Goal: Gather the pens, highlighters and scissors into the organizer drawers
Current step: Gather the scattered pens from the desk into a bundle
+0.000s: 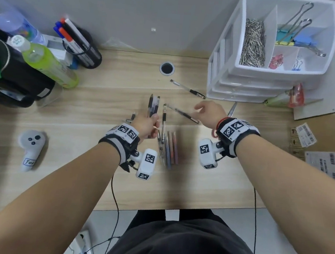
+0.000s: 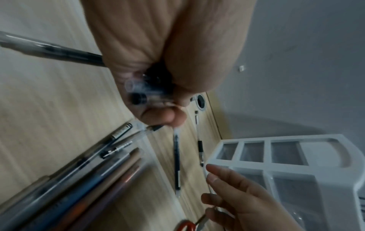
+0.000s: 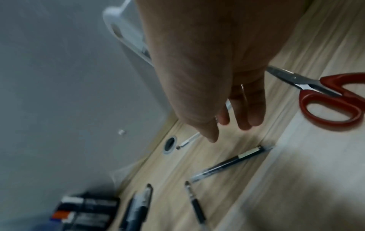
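Observation:
My left hand (image 1: 149, 123) grips a bundle of dark pens (image 1: 153, 105) that stick up away from me; their ends show in its fist (image 2: 144, 93). My right hand (image 1: 200, 108) hovers open, fingers (image 3: 244, 114) relaxed, just above a black pen (image 1: 183, 113) lying slantwise on the desk. Another clear pen (image 1: 187, 88) lies in front of the white organizer (image 1: 225, 79). One more pen (image 1: 163, 122) and several highlighters (image 1: 172, 149) lie between my wrists. Red-handled scissors (image 3: 327, 96) lie to the right of my right hand, partly hidden under that wrist in the head view.
The organizer's top tray (image 1: 330, 39) holds paper clips and binder clips. A marker cup (image 1: 84, 48), a green bottle (image 1: 50, 64) and a black bag (image 1: 18, 85) stand at the back left. A white controller (image 1: 30, 149) lies front left. Cardboard boxes (image 1: 323, 144) sit at the right.

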The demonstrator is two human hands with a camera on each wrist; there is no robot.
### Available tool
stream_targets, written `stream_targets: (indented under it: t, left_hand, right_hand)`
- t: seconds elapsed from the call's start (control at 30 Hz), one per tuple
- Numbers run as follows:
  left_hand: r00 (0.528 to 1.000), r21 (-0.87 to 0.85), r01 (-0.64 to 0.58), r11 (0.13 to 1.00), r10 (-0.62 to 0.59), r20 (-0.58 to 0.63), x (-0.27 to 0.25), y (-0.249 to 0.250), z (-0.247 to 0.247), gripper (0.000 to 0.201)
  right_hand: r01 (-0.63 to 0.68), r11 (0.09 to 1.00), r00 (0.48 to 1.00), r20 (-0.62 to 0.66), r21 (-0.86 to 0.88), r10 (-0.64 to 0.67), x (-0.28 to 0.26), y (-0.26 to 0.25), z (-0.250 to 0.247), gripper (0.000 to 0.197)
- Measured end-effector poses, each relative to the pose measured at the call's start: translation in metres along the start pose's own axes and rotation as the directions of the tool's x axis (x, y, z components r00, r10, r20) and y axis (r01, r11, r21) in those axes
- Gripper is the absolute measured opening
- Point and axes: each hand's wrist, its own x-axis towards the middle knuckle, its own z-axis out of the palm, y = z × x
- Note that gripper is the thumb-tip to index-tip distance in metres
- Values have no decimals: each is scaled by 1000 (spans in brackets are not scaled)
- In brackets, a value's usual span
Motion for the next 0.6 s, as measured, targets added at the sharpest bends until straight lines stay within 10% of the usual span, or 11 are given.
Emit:
stream_targets:
  t: [0.1,0.33,0.43,0.6]
  left_hand:
    - [999,22,-2,1000,2,-33,7,-11,-3,7]
    - [955,227,110,968,-40,-292,27,-29,-6,34]
    - [873,331,121,936,58,-484,27,-33,-12,30]
    - [771,353,208,912,69,-633,18,-39,-34,49]
  right_hand:
    - [48,983,999,-15,-177,-51,26,3,8,63]
    - [99,930,993,-22,-353,-114,69,-14,28,54]
    - [118,936,988,-54,-332,-143,69,-7,32,45]
    - [148,928,989,71,-341,-132,67,-4,38,83]
